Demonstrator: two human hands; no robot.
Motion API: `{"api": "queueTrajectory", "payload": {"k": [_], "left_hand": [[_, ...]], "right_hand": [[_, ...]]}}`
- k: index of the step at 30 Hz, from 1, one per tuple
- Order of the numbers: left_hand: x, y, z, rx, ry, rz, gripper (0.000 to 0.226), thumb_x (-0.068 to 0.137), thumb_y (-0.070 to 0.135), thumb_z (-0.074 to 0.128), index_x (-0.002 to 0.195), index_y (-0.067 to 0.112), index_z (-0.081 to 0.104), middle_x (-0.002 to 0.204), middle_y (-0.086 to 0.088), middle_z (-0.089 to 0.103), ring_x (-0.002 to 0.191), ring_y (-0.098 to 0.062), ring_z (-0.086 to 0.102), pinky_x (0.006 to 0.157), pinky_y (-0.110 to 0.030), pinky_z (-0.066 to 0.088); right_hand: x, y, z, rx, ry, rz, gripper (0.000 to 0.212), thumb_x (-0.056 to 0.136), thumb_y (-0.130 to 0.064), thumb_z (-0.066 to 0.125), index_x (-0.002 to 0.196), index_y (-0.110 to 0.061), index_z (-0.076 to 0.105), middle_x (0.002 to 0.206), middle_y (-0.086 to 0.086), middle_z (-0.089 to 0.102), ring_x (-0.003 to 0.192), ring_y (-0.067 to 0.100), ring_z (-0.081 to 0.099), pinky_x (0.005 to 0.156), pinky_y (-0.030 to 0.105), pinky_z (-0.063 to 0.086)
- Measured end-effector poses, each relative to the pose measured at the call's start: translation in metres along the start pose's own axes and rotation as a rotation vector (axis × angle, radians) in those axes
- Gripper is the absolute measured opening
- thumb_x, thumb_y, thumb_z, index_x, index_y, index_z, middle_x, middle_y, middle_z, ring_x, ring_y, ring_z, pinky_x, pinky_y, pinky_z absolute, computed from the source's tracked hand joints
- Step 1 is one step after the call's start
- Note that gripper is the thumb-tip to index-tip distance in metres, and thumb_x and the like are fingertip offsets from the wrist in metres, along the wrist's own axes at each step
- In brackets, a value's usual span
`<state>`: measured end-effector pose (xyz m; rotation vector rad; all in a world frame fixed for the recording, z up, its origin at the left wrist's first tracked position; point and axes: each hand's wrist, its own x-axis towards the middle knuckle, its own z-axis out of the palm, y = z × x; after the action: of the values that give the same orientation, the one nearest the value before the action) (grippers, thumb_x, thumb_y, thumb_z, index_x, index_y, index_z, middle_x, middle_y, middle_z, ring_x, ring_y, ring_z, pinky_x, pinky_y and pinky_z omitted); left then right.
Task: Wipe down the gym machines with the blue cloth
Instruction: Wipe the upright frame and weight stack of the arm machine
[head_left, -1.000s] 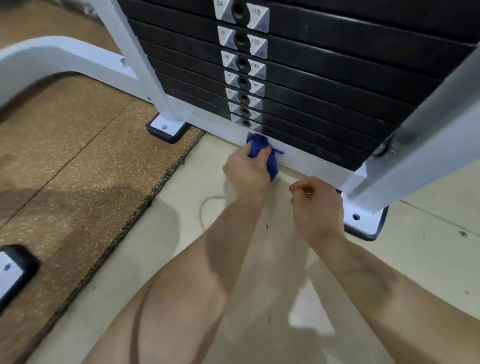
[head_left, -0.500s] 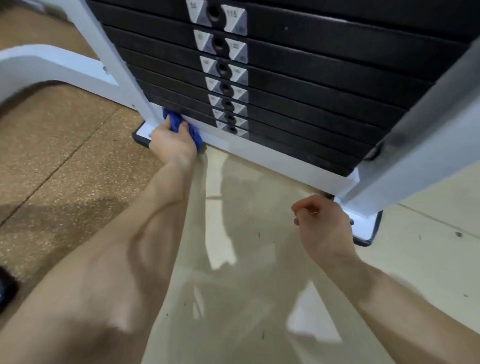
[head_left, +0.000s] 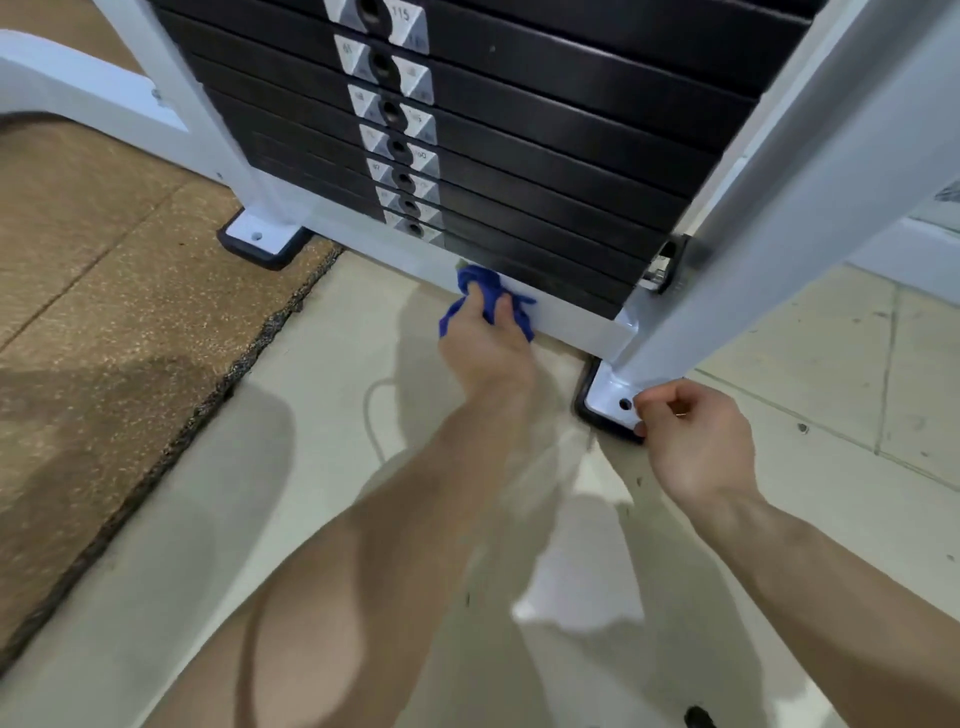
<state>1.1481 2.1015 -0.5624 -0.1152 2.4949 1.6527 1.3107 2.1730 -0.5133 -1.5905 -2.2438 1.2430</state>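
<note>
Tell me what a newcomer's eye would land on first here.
The blue cloth, bunched in the left hand and pressed against the white base bar at mid-frame, is the one bright colour. Above it looms the black weight stack with its column of numbered labels. At the lower right, the right hand has its fingers curled beside the machine's foot plate.

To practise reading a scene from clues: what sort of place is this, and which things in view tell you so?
Most likely a gym. A stack of black numbered weight plates sits inside a white metal frame, and a speckled rubber mat covers part of the floor.
</note>
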Motion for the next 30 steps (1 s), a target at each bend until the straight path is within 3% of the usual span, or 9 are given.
{"api": "queueTrajectory", "payload": {"k": [5,10,12,14,16,19,22,25,30], "left_hand": [[-0.050,0.018,0.014,-0.020,-0.135,-0.060,0.022,0.102,0.025,0.053,0.095,0.005,0.060,0.087,-0.005,0.058,0.079,-0.018,0.050,0.070,-0.018,0.032],[-0.091,0.028,0.002,0.006,-0.479,0.002,0.014,0.099,0.014,0.057,0.100,0.002,0.064,0.085,-0.003,0.060,0.085,-0.022,0.057,0.066,-0.009,0.038],[-0.108,0.024,-0.013,-0.004,-0.605,0.014,0.021,0.094,0.013,0.060,0.111,0.005,0.069,0.096,-0.008,0.069,0.093,-0.020,0.062,0.082,-0.016,0.048],[-0.131,0.025,-0.040,-0.056,-0.641,-0.027,0.024,0.091,0.007,0.059,0.112,0.005,0.070,0.090,-0.003,0.071,0.087,-0.013,0.066,0.080,-0.027,0.053],[-0.151,0.029,-0.070,-0.114,-0.663,-0.046,0.021,0.090,-0.010,0.055,0.104,-0.003,0.069,0.079,0.002,0.065,0.070,0.003,0.063,0.069,-0.015,0.049],[-0.178,0.048,-0.110,-0.108,-0.693,-0.063,0.026,0.090,-0.018,0.054,0.110,-0.010,0.068,0.096,-0.015,0.069,0.075,0.006,0.064,0.074,-0.012,0.050],[-0.205,0.071,-0.141,-0.088,-0.730,-0.143,0.032,0.095,-0.009,0.055,0.125,-0.003,0.066,0.115,-0.016,0.071,0.100,-0.014,0.067,0.090,-0.024,0.056],[-0.228,0.101,-0.165,-0.050,-0.800,-0.161,0.031,0.094,-0.006,0.056,0.120,0.004,0.070,0.112,-0.010,0.073,0.103,-0.018,0.070,0.088,-0.028,0.057],[-0.254,0.170,-0.198,0.020,-0.849,-0.159,0.020,0.094,-0.001,0.061,0.111,0.007,0.068,0.102,-0.010,0.073,0.089,-0.016,0.069,0.074,-0.022,0.056]], "right_hand": [[-0.014,0.006,-0.028,-0.025,0.011,0.085,0.020,0.092,-0.017,0.053,0.081,-0.021,0.069,0.082,0.000,0.071,0.080,0.025,0.065,0.064,0.030,0.045],[-0.035,0.005,-0.050,-0.050,-0.019,0.096,0.018,0.091,-0.022,0.056,0.079,-0.021,0.068,0.077,0.002,0.072,0.078,0.027,0.067,0.073,0.037,0.053],[-0.046,0.006,-0.058,-0.066,-0.034,0.092,0.017,0.091,-0.022,0.055,0.081,-0.021,0.068,0.079,0.003,0.072,0.078,0.026,0.066,0.072,0.037,0.053],[-0.061,0.006,-0.071,-0.073,-0.069,0.088,0.017,0.093,-0.022,0.054,0.083,-0.021,0.068,0.082,0.004,0.072,0.078,0.024,0.065,0.068,0.033,0.050],[-0.080,0.004,-0.084,-0.087,-0.081,0.075,0.018,0.094,-0.021,0.052,0.087,-0.021,0.068,0.086,0.003,0.071,0.082,0.024,0.065,0.067,0.029,0.048],[-0.111,-0.002,-0.101,-0.149,-0.230,0.076,0.027,0.097,-0.015,0.049,0.120,-0.019,0.063,0.103,0.003,0.068,0.081,0.018,0.062,0.066,0.021,0.046],[-0.144,-0.011,-0.118,-0.131,-0.495,0.151,0.065,0.096,-0.012,0.052,0.155,-0.029,0.031,0.132,0.004,0.058,0.103,0.024,0.061,0.083,0.034,0.052],[-0.174,-0.028,-0.146,-0.111,-0.531,0.006,0.062,0.090,-0.006,0.054,0.141,-0.039,0.044,0.125,-0.006,0.058,0.091,0.015,0.061,0.063,0.023,0.043],[-0.213,-0.059,-0.202,0.005,-0.516,0.001,0.029,0.095,-0.018,0.059,0.121,-0.030,0.053,0.098,-0.006,0.065,0.092,0.019,0.066,0.071,0.027,0.046]]}}
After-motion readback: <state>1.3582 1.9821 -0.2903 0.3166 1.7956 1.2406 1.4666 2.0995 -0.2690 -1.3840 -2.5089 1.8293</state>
